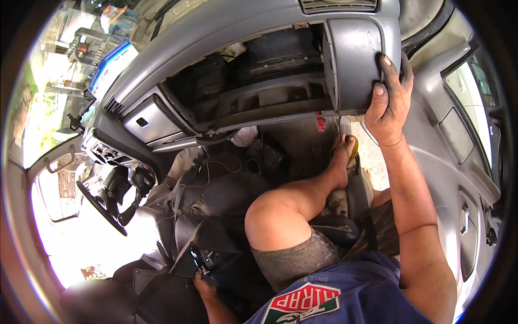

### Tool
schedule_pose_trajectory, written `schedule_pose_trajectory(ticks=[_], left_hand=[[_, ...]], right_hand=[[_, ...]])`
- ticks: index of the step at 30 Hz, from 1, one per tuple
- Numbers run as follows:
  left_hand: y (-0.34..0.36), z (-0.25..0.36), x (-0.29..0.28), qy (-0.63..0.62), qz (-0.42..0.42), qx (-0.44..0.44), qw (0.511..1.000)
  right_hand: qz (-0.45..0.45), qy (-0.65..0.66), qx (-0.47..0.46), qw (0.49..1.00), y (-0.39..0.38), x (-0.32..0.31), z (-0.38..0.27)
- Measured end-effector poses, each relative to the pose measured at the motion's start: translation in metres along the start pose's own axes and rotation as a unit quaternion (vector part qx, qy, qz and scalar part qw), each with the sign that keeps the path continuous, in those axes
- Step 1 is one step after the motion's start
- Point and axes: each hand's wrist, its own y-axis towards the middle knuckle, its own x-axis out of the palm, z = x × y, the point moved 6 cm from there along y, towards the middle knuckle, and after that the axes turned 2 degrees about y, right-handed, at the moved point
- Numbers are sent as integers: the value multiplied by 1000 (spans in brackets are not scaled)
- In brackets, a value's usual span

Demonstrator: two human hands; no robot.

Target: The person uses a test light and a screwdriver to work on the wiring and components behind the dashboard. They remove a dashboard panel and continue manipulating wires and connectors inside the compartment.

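My right hand (389,108) rests against the right end of the grey dashboard panel (356,65), thumb and fingers apart along its edge. Beside that panel a large dark cavity (259,81) gapes in the dashboard, its inner ledges and brackets exposed. Low down, my left hand (205,286) is curled at the near end of a black part with shiny metal bits (199,260), on a dark panel between the seats. Most of its fingers are hidden, and what they close on cannot be made out.
On the left stands the steering wheel (102,208), near a closed grey dashboard compartment (154,120). Thin loose wires (216,163) trail across the dark centre area. My bent leg (286,221) reaches toward the open doorway; the car door (458,162) is at right. Outside, a person (114,19) is visible.
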Motion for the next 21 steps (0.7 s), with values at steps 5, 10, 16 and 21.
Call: schedule_pose_trajectory(ticks=[5,10,16,21], left_hand=[[5,-5,-7,2,28,23,999],[12,-10,-16,1,39,44,998],[3,-8,-5,-25,19,81,996],[5,-13,-11,-16,70,41,997]], right_hand=[[-18,-8,20,1000,-3,0,0],[-39,-43,12,998,-3,1,-3],[-39,-61,-11,997,-4,2,-7],[-31,-80,-28,996,-3,3,-10]])
